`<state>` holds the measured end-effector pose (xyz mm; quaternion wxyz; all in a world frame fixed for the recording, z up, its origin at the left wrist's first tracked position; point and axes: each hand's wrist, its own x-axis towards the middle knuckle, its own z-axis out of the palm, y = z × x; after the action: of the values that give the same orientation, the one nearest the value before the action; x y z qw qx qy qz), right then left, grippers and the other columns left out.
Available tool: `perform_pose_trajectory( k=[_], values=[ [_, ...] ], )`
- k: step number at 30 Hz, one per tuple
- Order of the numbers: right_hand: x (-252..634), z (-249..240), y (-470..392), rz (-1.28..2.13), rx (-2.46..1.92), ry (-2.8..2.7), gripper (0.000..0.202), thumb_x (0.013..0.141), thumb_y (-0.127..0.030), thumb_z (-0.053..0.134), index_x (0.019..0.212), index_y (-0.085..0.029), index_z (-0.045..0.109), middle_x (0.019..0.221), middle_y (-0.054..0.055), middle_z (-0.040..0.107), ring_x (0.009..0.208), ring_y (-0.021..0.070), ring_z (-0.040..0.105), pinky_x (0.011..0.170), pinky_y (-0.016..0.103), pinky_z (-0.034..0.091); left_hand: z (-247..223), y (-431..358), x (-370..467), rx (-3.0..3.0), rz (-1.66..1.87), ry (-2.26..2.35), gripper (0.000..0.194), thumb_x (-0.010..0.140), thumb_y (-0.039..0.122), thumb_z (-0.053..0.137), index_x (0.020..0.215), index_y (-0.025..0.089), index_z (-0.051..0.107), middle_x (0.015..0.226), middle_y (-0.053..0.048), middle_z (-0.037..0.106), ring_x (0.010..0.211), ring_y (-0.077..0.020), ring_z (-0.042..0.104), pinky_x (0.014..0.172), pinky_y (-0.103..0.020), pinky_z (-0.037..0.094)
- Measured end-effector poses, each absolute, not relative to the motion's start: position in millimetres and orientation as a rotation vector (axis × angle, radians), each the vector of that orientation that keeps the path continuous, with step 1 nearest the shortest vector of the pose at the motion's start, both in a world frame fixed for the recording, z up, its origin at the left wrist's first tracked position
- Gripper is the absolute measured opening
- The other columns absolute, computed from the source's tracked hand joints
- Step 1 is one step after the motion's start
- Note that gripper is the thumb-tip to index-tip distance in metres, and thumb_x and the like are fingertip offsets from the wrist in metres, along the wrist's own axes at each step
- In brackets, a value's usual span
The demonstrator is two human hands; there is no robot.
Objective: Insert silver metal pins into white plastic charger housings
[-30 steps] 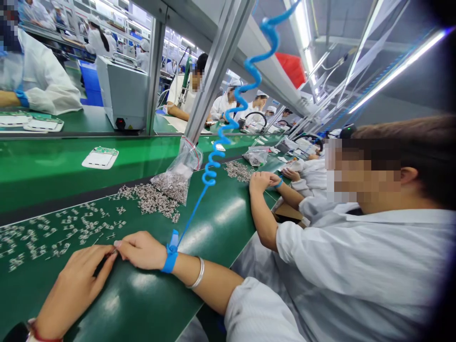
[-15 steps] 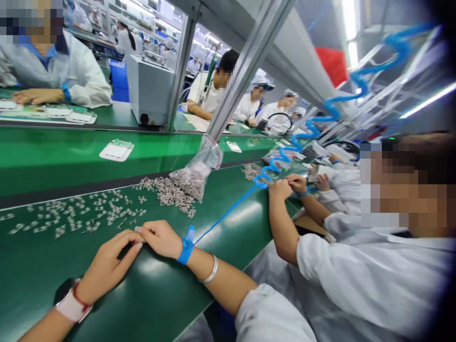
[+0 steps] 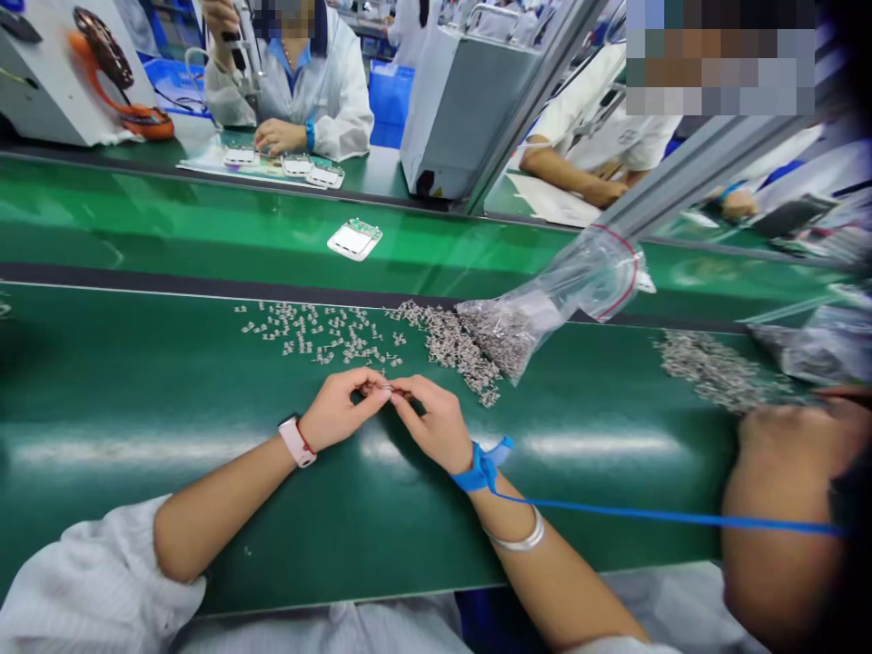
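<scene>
My left hand and my right hand meet fingertip to fingertip over the green table. Both are pinched around a tiny metal part, mostly covered by the fingers. Just beyond them lie scattered small metal parts. A denser pile of the same parts spills beside an open clear plastic bag that holds more of them. A blue strap circles my right wrist.
Behind the table runs a green belt carrying a white device panel. A blue cord stretches right from my wrist. At the right are a neighbour's arm and another parts pile. A person sits opposite.
The view has swung left and down, so the hands and parts appear nearer the middle. The fingertips remain together. The white panel shows farther right in the picture.
</scene>
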<state>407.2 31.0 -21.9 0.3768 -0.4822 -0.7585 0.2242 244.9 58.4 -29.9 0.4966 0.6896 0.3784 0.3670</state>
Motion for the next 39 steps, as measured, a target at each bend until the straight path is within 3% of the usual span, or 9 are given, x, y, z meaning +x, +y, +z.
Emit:
perform_pose_trajectory(
  k=[5,11,17,23,27,34,39],
  values=[
    [407.0,-18.2,30.8,0.540,-1.293,-1.934,0.018,0.086,-0.021,0.044,0.079,-0.018,0.060,0.071,0.003,0.060,0.064,0.0121,0.054,0.062,0.024,0.042,-27.0,58.1,245.6,1.665,0.908,0.931,0.015,0.077,0.027,0.058,0.084,0.014,0.060,0.074,-0.002,0.060,0.068,-0.0111,0.054,0.066,-0.023,0.046],
    [403.3,-17.7,29.7,0.597,-1.344,-1.901,0.019,0.085,-0.023,0.046,0.073,-0.017,0.059,0.065,0.001,0.056,0.060,0.0106,0.051,0.059,0.023,0.040,-29.3,59.9,243.7,1.684,0.834,0.951,0.018,0.083,0.029,0.051,0.081,0.014,0.061,0.074,-0.003,0.063,0.070,-0.0124,0.058,0.065,-0.023,0.046],
    [410.7,-17.6,33.6,0.674,-1.345,-1.878,0.010,0.083,-0.021,0.049,0.085,-0.017,0.058,0.074,0.002,0.059,0.064,0.0105,0.053,0.061,0.023,0.043,-34.4,62.1,244.4,1.601,0.906,0.986,0.016,0.080,0.025,0.055,0.090,0.013,0.059,0.082,-0.005,0.063,0.074,-0.0128,0.059,0.071,-0.025,0.047],
    [414.7,-10.1,31.7,0.875,-1.054,-2.453,0.016,0.078,-0.021,0.058,0.094,-0.019,0.061,0.088,0.005,0.058,0.086,0.0164,0.051,0.079,0.031,0.041,-29.9,62.0,242.4,1.662,1.047,1.065,0.014,0.083,0.023,0.050,0.088,0.014,0.060,0.084,-0.004,0.061,0.075,-0.0116,0.057,0.070,-0.022,0.046],
    [403.0,-13.7,24.6,0.867,-1.044,-2.609,0.014,0.081,-0.024,0.055,0.093,-0.021,0.063,0.091,0.005,0.056,0.089,0.0171,0.049,0.079,0.032,0.038,-28.2,61.5,241.9,1.671,1.052,1.066,0.014,0.084,0.022,0.048,0.088,0.014,0.059,0.084,-0.004,0.061,0.074,-0.0116,0.057,0.069,-0.022,0.046],
    [402.0,-20.1,27.9,0.849,-1.095,-2.500,0.010,0.084,-0.022,0.052,0.085,-0.017,0.060,0.086,0.005,0.060,0.084,0.0159,0.052,0.079,0.031,0.039,-28.1,61.1,242.6,1.733,1.014,1.078,0.015,0.082,0.021,0.049,0.088,0.014,0.060,0.084,-0.004,0.062,0.075,-0.0119,0.057,0.070,-0.023,0.046],
    [407.1,-18.5,31.8,0.873,-1.259,-2.235,0.005,0.080,-0.014,0.051,0.079,-0.017,0.056,0.073,0.002,0.059,0.069,0.0123,0.055,0.065,0.025,0.044,-30.8,62.1,243.1,1.762,0.903,1.109,0.015,0.081,0.020,0.050,0.091,0.014,0.060,0.084,-0.004,0.062,0.074,-0.0127,0.058,0.067,-0.023,0.047]
  ],
)
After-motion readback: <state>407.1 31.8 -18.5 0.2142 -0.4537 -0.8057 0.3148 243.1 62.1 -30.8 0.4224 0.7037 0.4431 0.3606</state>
